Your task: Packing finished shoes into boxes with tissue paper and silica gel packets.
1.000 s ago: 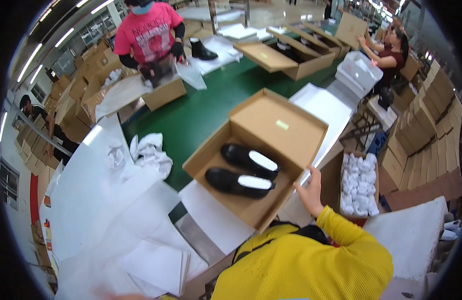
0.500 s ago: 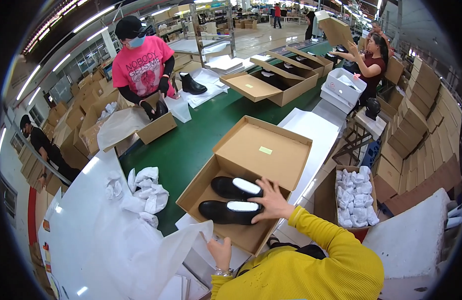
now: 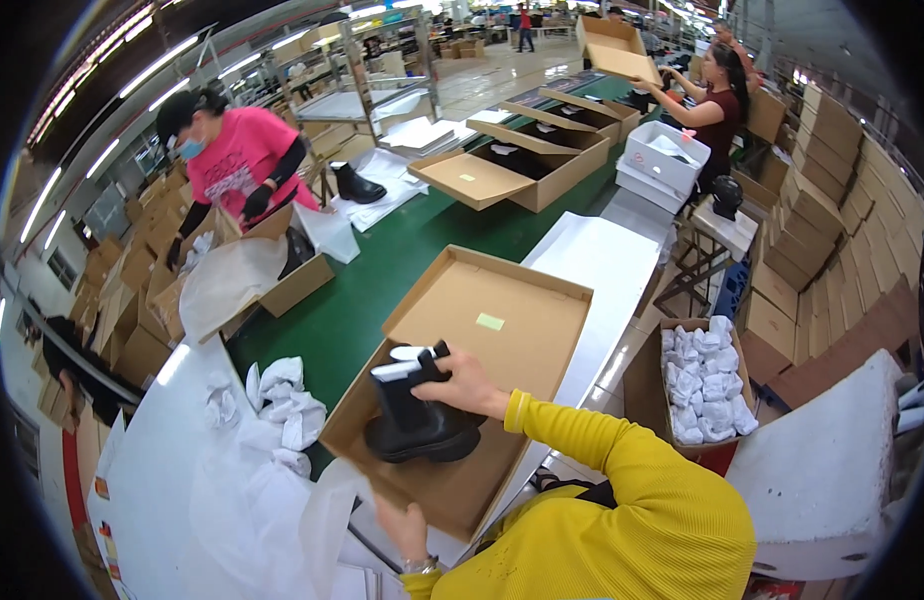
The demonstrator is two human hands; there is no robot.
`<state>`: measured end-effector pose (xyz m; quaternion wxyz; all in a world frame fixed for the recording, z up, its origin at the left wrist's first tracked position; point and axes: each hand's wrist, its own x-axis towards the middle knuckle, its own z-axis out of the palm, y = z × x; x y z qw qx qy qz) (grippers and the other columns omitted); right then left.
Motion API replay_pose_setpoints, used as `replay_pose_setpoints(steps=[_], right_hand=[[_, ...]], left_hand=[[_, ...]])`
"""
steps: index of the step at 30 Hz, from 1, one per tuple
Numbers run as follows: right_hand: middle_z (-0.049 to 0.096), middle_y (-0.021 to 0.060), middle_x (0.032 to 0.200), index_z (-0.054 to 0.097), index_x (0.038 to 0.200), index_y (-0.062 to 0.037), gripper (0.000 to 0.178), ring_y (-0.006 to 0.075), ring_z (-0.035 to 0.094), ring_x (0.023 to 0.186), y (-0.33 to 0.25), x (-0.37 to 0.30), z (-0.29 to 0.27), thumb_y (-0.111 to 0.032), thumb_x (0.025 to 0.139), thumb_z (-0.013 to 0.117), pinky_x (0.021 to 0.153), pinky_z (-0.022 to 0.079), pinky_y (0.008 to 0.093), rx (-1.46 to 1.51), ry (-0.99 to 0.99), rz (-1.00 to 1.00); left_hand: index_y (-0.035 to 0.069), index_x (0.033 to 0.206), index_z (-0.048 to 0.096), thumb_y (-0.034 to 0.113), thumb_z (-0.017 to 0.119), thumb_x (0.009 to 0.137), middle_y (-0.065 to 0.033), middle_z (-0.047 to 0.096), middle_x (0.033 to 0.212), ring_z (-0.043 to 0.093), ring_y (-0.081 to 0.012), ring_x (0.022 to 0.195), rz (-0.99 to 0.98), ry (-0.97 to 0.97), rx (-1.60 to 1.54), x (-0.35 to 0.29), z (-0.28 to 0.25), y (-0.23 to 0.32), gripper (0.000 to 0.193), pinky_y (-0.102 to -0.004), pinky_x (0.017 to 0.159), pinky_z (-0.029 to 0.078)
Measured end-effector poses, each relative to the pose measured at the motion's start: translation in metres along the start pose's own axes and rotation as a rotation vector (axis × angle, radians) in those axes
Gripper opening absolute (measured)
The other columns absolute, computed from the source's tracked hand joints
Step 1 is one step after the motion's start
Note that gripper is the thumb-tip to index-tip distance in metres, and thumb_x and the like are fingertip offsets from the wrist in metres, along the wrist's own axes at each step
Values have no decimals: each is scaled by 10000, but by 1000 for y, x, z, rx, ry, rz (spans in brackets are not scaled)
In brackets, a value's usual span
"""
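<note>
An open cardboard shoe box (image 3: 502, 310) with its lid flap up lies on the green conveyor belt (image 3: 372, 290) in front of me. My right hand (image 3: 467, 385) grips the shafts of a pair of black ankle boots (image 3: 417, 425), lifted upright over the box's near half. My left hand (image 3: 404, 525) holds the box's near edge, next to a sheet of white tissue paper (image 3: 327, 510). My sleeves are yellow.
Crumpled white paper wads (image 3: 282, 400) lie left of the box on a white table (image 3: 172, 470). A person in pink (image 3: 237, 165) works at another box across the belt. A carton of paper wads (image 3: 707, 385) stands at my right. Stacked cartons (image 3: 832, 190) line the right side.
The boots lay flat in the box; my right hand reached in, took them and stood them upright. My left hand came to the box's near edge.
</note>
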<state>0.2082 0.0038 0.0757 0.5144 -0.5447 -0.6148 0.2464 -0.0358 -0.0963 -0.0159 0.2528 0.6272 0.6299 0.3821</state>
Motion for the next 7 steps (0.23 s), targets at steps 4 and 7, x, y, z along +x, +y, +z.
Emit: replay_pose_setpoints(steps=[4,7], right_hand=[[661,14,738,704,814,2,147,70,595,658,-42,28,-66,-103,719,741,600,478,219,526,24,153],[690,112,854,676,1009,-11,238,224,678,803,-59,49,-126,-71,780,655,758,540,285,787,106,41]], left_hand=[[-28,1361,313,26,557,714,-223,488,1276,479,-335,1173,-6,24,-27,-13,-44,1,693,-336,985,354],[12,1400,260,71,601,740,-216,450,1329,435,-370,1220,-153,-53,-86,-28,-72,-10,745,-346,1018,324]])
